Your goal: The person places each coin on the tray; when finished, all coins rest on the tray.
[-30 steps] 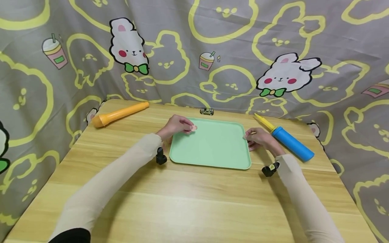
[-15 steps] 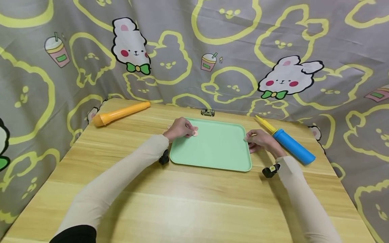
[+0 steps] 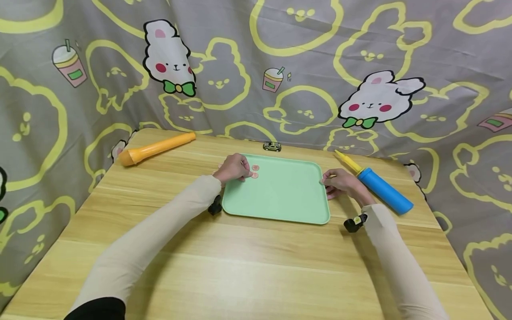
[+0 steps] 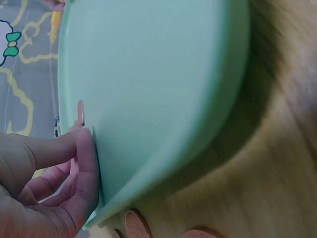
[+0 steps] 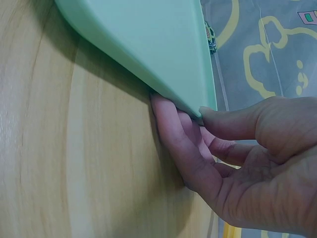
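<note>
A grey fabric curtain printed with yellow outlines and white rabbits [image 3: 236,26] fills the far side and both flanks, cut off at the top. Before it lies a pale wood-grained table [image 3: 240,258], its near edge out of view. Two beige sleeves [image 3: 160,226] reach in from the near side, both cropped by the bottom edge. The pale green rectangular tray with a raised rim [image 3: 280,195] lies mid-table, between the hands. To its right is a blue cylindrical pump with a yellow nozzle [image 3: 384,190]; at far left, an orange microphone-shaped object [image 3: 158,150].

The right hand [image 3: 342,181] grips the tray's right rim, thumb above and fingers curled below, some hidden beneath it. The left hand [image 3: 234,167] leans over the tray's left rim, thumb and forefinger drawn together; whether they pinch anything cannot be told, as the fingers hide it.

Beyond the tray sits a small patterned toy car [image 3: 272,146], its markings too small to read. Smallest are the thin, round, copper-coloured discs: a farther one [image 3: 255,168] and a nearer one [image 3: 254,175] on the tray's far left, the nearer touching the left fingertips. More discs [image 4: 137,224] rest on the table left of the tray, partly cut off in the left wrist view.
</note>
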`<state>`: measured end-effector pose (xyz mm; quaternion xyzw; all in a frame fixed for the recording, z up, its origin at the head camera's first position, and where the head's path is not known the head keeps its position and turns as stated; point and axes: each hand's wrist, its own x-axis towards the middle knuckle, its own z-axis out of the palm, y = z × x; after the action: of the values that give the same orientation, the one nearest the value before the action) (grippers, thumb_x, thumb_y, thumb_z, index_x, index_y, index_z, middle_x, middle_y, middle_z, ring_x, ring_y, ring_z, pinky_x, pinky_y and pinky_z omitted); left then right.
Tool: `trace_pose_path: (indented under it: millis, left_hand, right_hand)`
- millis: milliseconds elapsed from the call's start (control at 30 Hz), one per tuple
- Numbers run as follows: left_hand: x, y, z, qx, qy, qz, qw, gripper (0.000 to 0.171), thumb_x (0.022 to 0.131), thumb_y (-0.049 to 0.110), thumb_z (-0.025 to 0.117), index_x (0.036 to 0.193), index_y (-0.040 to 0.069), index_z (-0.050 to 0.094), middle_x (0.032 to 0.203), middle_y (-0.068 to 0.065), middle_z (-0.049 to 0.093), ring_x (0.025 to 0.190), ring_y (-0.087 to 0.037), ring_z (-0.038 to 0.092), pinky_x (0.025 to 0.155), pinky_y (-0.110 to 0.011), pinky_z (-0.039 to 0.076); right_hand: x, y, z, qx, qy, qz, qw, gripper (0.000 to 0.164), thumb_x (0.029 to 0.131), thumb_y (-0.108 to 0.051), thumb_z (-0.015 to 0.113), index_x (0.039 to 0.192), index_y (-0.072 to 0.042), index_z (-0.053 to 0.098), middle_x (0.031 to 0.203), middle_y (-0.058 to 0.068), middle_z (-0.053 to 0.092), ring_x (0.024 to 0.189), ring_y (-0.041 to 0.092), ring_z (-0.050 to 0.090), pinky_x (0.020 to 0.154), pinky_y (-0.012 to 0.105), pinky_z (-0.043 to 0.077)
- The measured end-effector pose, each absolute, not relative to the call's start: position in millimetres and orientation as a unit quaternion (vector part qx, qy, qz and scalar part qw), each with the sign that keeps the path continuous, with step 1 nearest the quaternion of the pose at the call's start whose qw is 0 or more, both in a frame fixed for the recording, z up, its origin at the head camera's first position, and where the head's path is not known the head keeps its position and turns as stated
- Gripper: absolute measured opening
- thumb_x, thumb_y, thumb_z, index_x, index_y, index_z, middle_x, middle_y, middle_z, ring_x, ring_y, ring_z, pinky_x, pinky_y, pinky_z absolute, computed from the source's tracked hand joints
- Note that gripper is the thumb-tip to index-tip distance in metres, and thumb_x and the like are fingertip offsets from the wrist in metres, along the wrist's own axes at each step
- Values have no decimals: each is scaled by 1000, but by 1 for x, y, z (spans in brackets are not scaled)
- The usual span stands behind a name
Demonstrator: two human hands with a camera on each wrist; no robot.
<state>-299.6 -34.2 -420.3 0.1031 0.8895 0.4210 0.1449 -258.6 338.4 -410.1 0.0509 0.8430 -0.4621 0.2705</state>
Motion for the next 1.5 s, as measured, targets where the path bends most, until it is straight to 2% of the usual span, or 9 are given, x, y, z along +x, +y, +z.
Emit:
trace_pose_path:
  millis: [200,433,600,767,900,1067,1300,1400,1500]
  left_hand:
    - [-300,-38,-417,92,887,423,164,20,92,12,82,91,2,66,76,-4,65,62,-15,67,65,-28,52]
    - [-298,-41,-410,102,875,442,168,13,96,9,76,96,2,66,84,-14,69,65,-23,69,65,-34,53]
    - [-304,-51,-401,144,870,457,119,8,99,9,71,101,2,68,93,-14,67,81,-32,68,69,-39,55]
    - [-313,-67,-396,172,867,462,73,11,100,8,70,107,1,68,104,-15,66,96,-29,62,75,-33,51]
    - [-317,-80,-396,173,868,462,59,15,100,8,70,112,0,67,110,-16,66,104,-30,62,88,-37,52]
    - [-322,-98,-401,179,859,475,69,23,102,8,68,121,-5,64,121,-21,63,115,-34,58,105,-47,48]
    - [-333,-128,-419,209,841,487,105,33,104,8,65,132,-7,60,137,-26,58,127,-38,54,113,-52,41]
    - [-336,-139,-426,215,843,477,129,35,104,9,66,136,-3,60,137,-25,59,126,-39,55,110,-54,43]
    - [-337,-144,-431,214,853,449,157,38,103,12,67,139,0,61,132,-25,62,119,-38,58,101,-49,47]
  right_hand:
    - [-259,338,-411,55,839,-467,274,29,110,-9,51,131,9,44,88,8,62,75,14,65,72,33,64]
    - [-258,339,-411,53,844,-461,270,29,111,-10,50,132,9,45,88,8,62,75,14,65,72,33,64]
    - [-258,340,-410,52,844,-461,268,29,110,-10,52,130,9,45,89,8,62,75,14,65,71,34,64]
    - [-257,341,-409,50,845,-461,268,30,110,-11,52,131,9,44,89,9,62,76,15,64,72,34,63]
    - [-257,341,-409,50,844,-463,266,30,110,-12,52,130,9,44,88,8,62,76,15,65,71,34,63]
    - [-257,342,-411,50,844,-464,266,29,110,-12,52,129,8,44,88,8,62,75,14,65,71,33,63]
    - [-257,341,-409,50,846,-459,267,31,110,-13,53,131,8,44,89,8,62,76,15,64,71,34,63]
    - [-257,340,-408,50,847,-457,267,30,110,-13,53,130,7,45,89,9,62,76,16,64,72,35,63]
    - [-256,340,-408,48,848,-455,266,28,110,-13,53,129,7,46,88,9,62,76,16,64,72,35,64]
